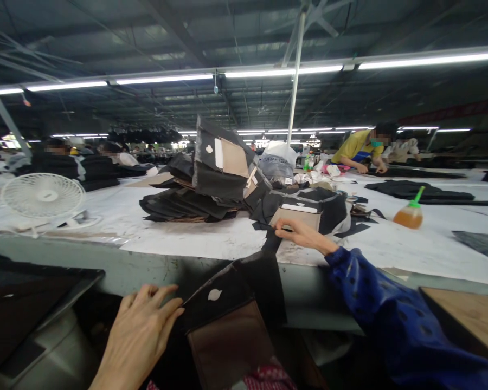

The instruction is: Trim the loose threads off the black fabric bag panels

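Observation:
My left hand [140, 327] pinches the left edge of a black fabric piece [238, 284] that hangs over the table's front edge towards my lap. That piece carries a dark brown panel [231, 344] and a small pale rounded mark. Further forward, my right hand [299, 234] reaches over the table, thumb and fingers closed at the edge of a black fabric panel with a beige pocket [299, 218]. A white strip lies along that pocket's top. Exactly which layer the right fingertips grip is hard to make out.
Stacked black panels [187, 205] rise at centre. A white fan [44, 196] stands left, and an orange-liquid bottle [409, 215] with green nozzle stands right. Behind are a plastic bag [277, 162] and a co-worker in yellow [355, 147]. A brown board [467, 319] lies lower right.

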Demonstrator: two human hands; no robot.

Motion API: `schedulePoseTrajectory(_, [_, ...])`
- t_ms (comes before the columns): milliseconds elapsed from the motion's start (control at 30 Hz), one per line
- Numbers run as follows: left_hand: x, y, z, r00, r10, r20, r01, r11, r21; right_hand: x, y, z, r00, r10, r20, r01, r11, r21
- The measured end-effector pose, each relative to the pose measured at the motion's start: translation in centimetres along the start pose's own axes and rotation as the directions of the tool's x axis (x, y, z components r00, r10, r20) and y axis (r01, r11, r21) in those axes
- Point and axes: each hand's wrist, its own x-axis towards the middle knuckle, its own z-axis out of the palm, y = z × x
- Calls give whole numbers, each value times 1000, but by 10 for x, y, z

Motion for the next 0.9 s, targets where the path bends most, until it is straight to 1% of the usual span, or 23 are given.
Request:
schedulePoseTrajectory(33, [1, -1, 1, 999, 25, -29, -26, 998, -57, -2, -4, -2, 998, 33, -59, -28, 996, 80])
schedulePoseTrajectory(67, [2, -2, 2, 999, 20, -32, -24, 989, -149, -4, -9, -4, 993, 60, -103, -41, 983, 176])
schedulePoseTrajectory(100, [3, -2, 2, 1000, -4, -1, 3, 965, -261, -6, -15, -6, 989, 72, -128, -35, 962, 272])
schedulePoseTrajectory(167, [8, 0, -1, 990, -62, 123, 112, 882, -458, -9, -32, -9, 988, 50, -145, 16, 906, 422])
schedulePoseTrajectory(233, [16, 8, -11, 965, -111, 238, 231, 790, -568, -15, -54, -6, 988, 19, -153, 67, 842, 536])
schedulePoseTrajectory(267, [21, 14, -17, 955, -123, 269, 268, 748, -608, -18, -67, -2, 988, 7, -155, 87, 803, 589])
schedulePoseTrajectory(333, [33, 29, -30, 947, -139, 288, 304, 671, -676, -27, -91, 11, 992, -11, -129, 96, 722, 685])
schedulePoseTrajectory(367, [38, 37, -36, 949, -135, 284, 302, 641, -705, -33, -102, 19, 996, -18, -91, 79, 687, 722])
schedulePoseTrajectory(400, [44, 44, -40, 955, -119, 272, 286, 618, -732, -38, -113, 29, 999, -24, -36, 43, 664, 747])
schedulePoseTrajectory(467, [52, 56, -45, 966, -61, 251, 240, 573, -783, -47, -128, 49, 997, -17, 77, -47, 660, 750])
schedulePoseTrajectory(533, [56, 62, -46, 973, -8, 232, 204, 510, -835, -52, -135, 69, 993, 30, 111, -101, 689, 717])
schedulePoseTrajectory(600, [56, 63, -45, 976, 13, 217, 188, 448, -874, -50, -137, 87, 993, 101, 63, -117, 708, 696])
schedulePoseTrajectory(633, [54, 63, -44, 977, 7, 211, 188, 432, -882, -48, -137, 94, 990, 139, 39, -126, 704, 699])
schedulePoseTrajectory(700, [50, 60, -42, 978, -24, 206, 196, 427, -883, -42, -135, 105, 980, 197, 41, -164, 666, 728])
schedulePoseTrajectory(767, [46, 57, -39, 978, -53, 201, 204, 437, -876, -36, -133, 112, 970, 233, 70, -202, 613, 764])
schedulePoseTrajectory(833, [43, 56, -36, 981, -68, 181, 192, 444, -875, -33, -132, 116, 967, 236, 101, -223, 580, 783])
schedulePoseTrajectory(900, [42, 58, -33, 983, -108, 150, 183, 473, -862, -32, -132, 117, 969, 216, 116, -221, 568, 793])
